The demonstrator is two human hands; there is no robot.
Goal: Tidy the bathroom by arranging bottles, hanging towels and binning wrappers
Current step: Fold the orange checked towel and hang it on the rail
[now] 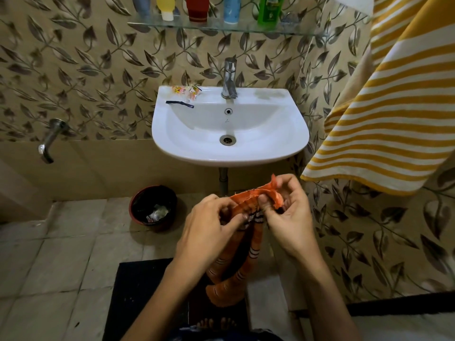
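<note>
Head view looks down past bare toes (216,324) on a dark mat (147,303) laid over the tiled floor (61,254). Just above them, both hands work an orange towel (236,274) with dark and white stripes: the left hand (209,222) pinches its upper edge between curled fingers and thumb, and the right hand (288,217) has its fingers curled round the bunched top, while the rest of the cloth hangs down between the forearms. Farther off on the floor, to the left, stands a round bin (154,207) with a dark liner and a few crumpled wrappers inside. Behind it, a white sink (283,141) is fixed to the leaf-patterned wall, with a chrome tap (229,78) at its far rim; small wrappers (187,91) and a dark strip (179,104) lie on its far left corner. On the right, a yellow-and-white striped towel (384,114) hangs down beside the sink. Farthest away, a glass shelf (221,27) carries a row of bottles (197,8) in grey, yellow, red, blue and green. Low on the left wall a second tap (50,140) sticks out.
</note>
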